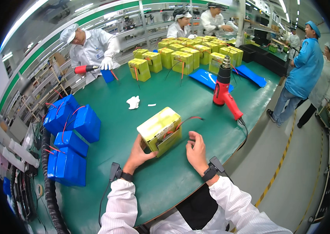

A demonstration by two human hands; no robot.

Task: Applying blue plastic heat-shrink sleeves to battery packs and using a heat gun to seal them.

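Left hand (137, 156) had the yellow-wrapped pack (160, 130) gripped low on its left side; pack sat on the green table (114, 144), between both hands. Right hand (197, 152) was empty, fingers loosely curled—near it, not touching. Step looked like steadying the pack—next move seemed to call for right-hand support, clear of the leads (196, 117).
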